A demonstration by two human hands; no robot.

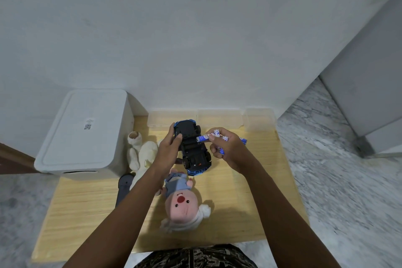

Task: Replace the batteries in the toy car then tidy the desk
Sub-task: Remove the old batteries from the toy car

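A blue and black toy car (pixel 194 148) lies upside down on the wooden desk (pixel 250 191), its underside facing up. My left hand (pixel 168 148) grips the car's left side near its far end. My right hand (pixel 226 148) holds several blue and white batteries (pixel 218 135) just right of the car. One battery (pixel 203 138) is pinched in the fingertips and points left, over the open middle of the underside. Whether batteries sit inside the car is hidden.
A pink plush doll (pixel 183 204) lies near the desk's front, below the car. A cream plush toy (pixel 143 154) lies left of the car. A white lidded bin (pixel 84 132) stands at the left. Clear plastic containers (pixel 219 118) line the wall. A dark flat object (pixel 124 187) lies under my left forearm.
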